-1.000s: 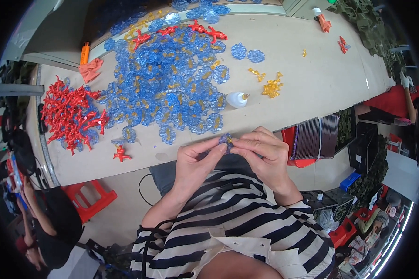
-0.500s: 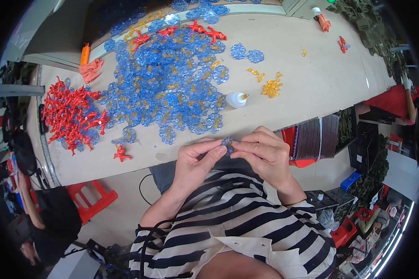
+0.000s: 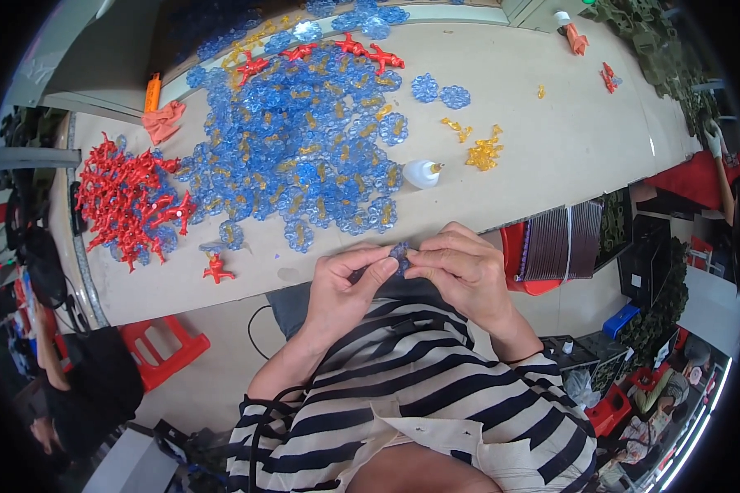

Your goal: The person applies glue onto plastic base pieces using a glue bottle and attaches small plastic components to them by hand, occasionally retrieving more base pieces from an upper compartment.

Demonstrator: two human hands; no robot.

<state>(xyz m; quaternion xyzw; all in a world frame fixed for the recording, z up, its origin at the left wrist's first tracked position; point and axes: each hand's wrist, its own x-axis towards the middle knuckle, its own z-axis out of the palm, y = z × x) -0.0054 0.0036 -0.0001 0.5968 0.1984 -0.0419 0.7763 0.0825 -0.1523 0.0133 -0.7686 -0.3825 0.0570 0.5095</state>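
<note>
Between my two hands, just past the table's front edge, is a small translucent blue flower-shaped plastic piece (image 3: 400, 256). My left hand (image 3: 347, 282) pinches it between thumb and fingers. From the other side my right hand (image 3: 462, 271) closes on it with thumb and forefinger; whether a smaller part sits in those fingertips is hidden. Beyond my hands spreads a large heap of blue flower pieces (image 3: 288, 140), many with a yellow part in the middle. A white squeeze bottle (image 3: 422, 173) with a yellowish tip lies nearby, and a little pile of yellow parts (image 3: 485, 153) is to its right.
Red plastic figures (image 3: 131, 201) are piled at the left, and a single red figure (image 3: 217, 269) stands near the front edge. An orange cloth (image 3: 164, 122) lies at the back left. A red stool (image 3: 166, 352) and a co-worker (image 3: 90, 378) are at the left.
My right hand has shifted very slightly left, and the blue piece has turned a little in my fingers. Both hands keep their pinch; the things on the table stay put.
</note>
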